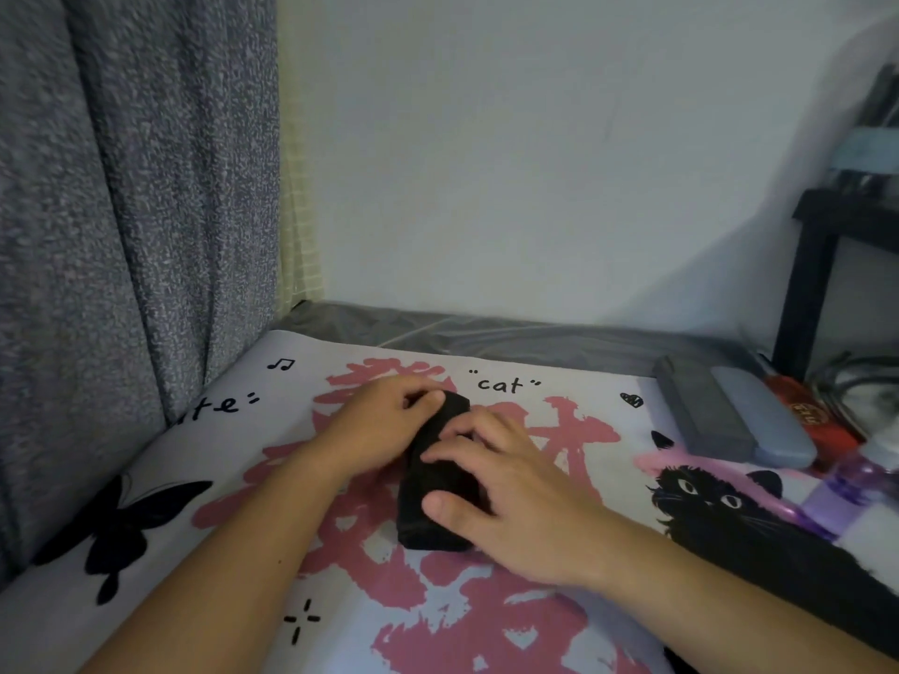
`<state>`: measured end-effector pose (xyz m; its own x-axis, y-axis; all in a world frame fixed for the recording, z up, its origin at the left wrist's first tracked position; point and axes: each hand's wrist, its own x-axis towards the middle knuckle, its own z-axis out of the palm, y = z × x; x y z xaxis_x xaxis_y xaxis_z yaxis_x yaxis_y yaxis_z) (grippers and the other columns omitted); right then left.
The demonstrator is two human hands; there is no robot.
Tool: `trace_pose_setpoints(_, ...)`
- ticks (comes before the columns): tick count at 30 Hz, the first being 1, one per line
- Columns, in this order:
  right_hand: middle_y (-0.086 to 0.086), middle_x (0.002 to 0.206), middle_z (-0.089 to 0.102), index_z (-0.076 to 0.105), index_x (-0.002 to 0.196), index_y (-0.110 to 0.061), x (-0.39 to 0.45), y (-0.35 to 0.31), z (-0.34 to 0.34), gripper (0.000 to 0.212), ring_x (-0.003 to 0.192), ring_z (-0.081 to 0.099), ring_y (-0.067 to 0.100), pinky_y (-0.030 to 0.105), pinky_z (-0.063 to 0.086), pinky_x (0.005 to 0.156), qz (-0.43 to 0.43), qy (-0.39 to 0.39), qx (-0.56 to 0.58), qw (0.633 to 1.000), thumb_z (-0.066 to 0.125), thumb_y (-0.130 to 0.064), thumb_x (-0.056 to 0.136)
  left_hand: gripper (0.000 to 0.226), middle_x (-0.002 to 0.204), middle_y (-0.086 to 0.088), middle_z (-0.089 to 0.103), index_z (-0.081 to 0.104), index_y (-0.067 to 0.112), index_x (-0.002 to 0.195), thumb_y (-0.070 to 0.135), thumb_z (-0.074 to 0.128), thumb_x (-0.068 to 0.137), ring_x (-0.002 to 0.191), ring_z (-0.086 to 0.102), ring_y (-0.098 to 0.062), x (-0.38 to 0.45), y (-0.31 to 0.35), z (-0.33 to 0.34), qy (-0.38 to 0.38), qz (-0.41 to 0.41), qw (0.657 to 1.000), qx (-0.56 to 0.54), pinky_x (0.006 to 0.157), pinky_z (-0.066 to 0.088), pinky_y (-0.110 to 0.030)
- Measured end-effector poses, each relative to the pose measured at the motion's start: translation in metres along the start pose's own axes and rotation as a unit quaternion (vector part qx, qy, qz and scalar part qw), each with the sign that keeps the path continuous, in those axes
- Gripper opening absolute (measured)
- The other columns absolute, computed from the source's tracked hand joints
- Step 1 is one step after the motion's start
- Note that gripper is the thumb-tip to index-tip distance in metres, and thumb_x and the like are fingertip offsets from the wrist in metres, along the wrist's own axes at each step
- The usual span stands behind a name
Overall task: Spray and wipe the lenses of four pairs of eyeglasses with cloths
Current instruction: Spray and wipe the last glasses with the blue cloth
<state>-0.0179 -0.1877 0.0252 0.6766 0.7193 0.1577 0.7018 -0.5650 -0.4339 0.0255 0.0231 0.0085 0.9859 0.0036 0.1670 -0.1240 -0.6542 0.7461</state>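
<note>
Black case: a long black case (pixel 433 484) lies on the desk mat (pixel 486 625), one end pointing away from me toward the wall, and both my hands are on it
Left hand: my left hand (pixel 379 425) is at the far end of the case, fingers curled over its top and gripping it
Right hand: my right hand (pixel 506 488) lies over the near half, fingers bent across the top and thumb pressed against the side facing me, so it is clamped on the case too
Desk mat: pale, printed with large pink characters, a black cat (pixel 720 508) on the right, a black butterfly (pixel 126 522) on the left and the word "cat"
Right side of desk: two grey cases (pixel 729 415) lie side by side near the far right edge, touching each other, well apart from my hands
Spray bottle: a clear purple bottle (pixel 846 484) lies blurred at the right edge, near the grey cases
Eyeglasses: I cannot see any; whether the black case holds a pair, I cannot tell
Curtain: a grey curtain (pixel 121 211) hangs at my left
</note>
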Motion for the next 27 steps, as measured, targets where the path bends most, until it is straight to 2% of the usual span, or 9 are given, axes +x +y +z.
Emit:
trace_pose_setpoints(2,-0.023,0.150,0.012,0.030,0.152,-0.038,-0.009,-0.024,0.008,0.072,0.144,0.015,0.009,0.040,0.030,0.120,0.085,-0.019,0.004,0.996,0.049,-0.070,0.090,0.017,0.098,0.020,0.074,0.075,0.036,0.102,0.037,0.059,0.100,0.096,0.067,-0.003,0.002,0.000,-0.001,0.008,-0.005,1.000,-0.019,0.091,0.054,-0.036)
trace_pose_setpoints(4,-0.022,0.158,-0.003,0.020,0.154,-0.040,-0.015,-0.044,0.020,0.078,0.150,0.008,0.015,0.042,0.026,0.121,0.109,-0.005,-0.003,0.994,0.057,-0.065,0.089,0.016,0.096,0.018,0.072,0.075,0.034,0.097,0.033,0.060,0.101,0.095,0.066,-0.006,0.002,0.005,0.000,0.021,-0.020,0.999,-0.030,0.082,0.053,-0.032)
trace_pose_setpoints(5,-0.019,0.160,-0.006,0.020,0.153,-0.040,-0.016,-0.048,0.025,0.076,0.151,0.008,0.021,0.043,0.026,0.120,0.107,0.013,-0.013,0.994,0.059,-0.059,0.090,0.015,0.098,0.017,0.072,0.075,0.033,0.098,0.031,0.060,0.101,0.096,0.066,-0.006,0.001,0.007,0.001,0.028,-0.026,0.999,-0.036,0.081,0.053,-0.031)
trace_pose_setpoints(8,-0.015,0.163,-0.006,0.031,0.149,-0.037,-0.021,-0.036,0.026,0.067,0.150,0.016,0.029,0.042,0.033,0.117,0.126,0.056,-0.036,0.990,0.062,-0.043,0.090,0.017,0.106,0.014,0.073,0.073,0.032,0.111,0.023,0.064,0.099,0.101,0.068,-0.006,-0.004,0.012,0.011,0.023,0.000,0.993,-0.120,0.095,0.055,-0.036)
trace_pose_setpoints(11,-0.013,0.165,-0.001,0.036,0.149,-0.038,-0.034,0.003,0.003,0.068,0.149,0.021,0.027,0.040,0.032,0.119,0.161,0.100,-0.056,0.980,0.063,-0.042,0.087,0.023,0.108,0.013,0.074,0.071,0.037,0.116,0.024,0.064,0.099,0.096,0.072,-0.007,-0.012,0.018,0.021,-0.010,0.022,0.982,-0.190,0.092,0.056,-0.033)
trace_pose_setpoints(14,-0.005,0.168,0.007,0.038,0.152,-0.036,-0.040,0.063,-0.035,0.068,0.148,0.027,0.030,0.044,0.032,0.120,0.193,0.125,-0.129,0.965,0.061,-0.045,0.089,0.025,0.119,0.020,0.060,0.071,0.041,0.114,0.023,0.063,0.099,0.104,0.062,-0.001,-0.010,0.016,0.027,-0.012,0.079,0.993,-0.083,0.093,0.049,-0.022)
trace_pose_setpoints(21,0.003,0.166,0.023,0.042,0.151,-0.030,-0.047,0.125,-0.055,0.061,0.144,0.032,0.034,0.043,0.029,0.119,0.210,0.087,-0.252,0.941,0.052,-0.044,0.093,0.027,0.109,0.021,0.051,0.068,0.038,0.117,0.019,0.064,0.098,0.093,0.055,0.002,-0.011,0.016,0.038,-0.021,0.164,0.986,0.026,0.083,0.045,-0.012)
trace_pose_setpoints(25,0.007,0.148,0.049,0.055,0.142,-0.023,-0.044,0.135,-0.048,0.052,0.134,0.040,0.031,0.043,0.032,0.116,0.203,0.144,-0.317,0.915,0.050,-0.043,0.094,0.026,0.112,0.025,0.049,0.071,0.033,0.119,0.020,0.062,0.099,0.093,0.056,-0.002,-0.016,0.013,0.040,-0.038,0.216,0.971,0.097,0.083,0.051,-0.024)
trace_pose_setpoints(27,0.008,0.139,0.053,0.059,0.137,-0.022,-0.042,0.136,-0.046,0.048,0.127,0.043,0.030,0.043,0.038,0.111,0.208,0.172,-0.318,0.909,0.053,-0.039,0.093,0.026,0.112,0.026,0.048,0.071,0.033,0.120,0.022,0.061,0.099,0.092,0.056,-0.002,-0.016,0.013,0.040,-0.033,0.226,0.967,0.111,0.082,0.051,-0.026)
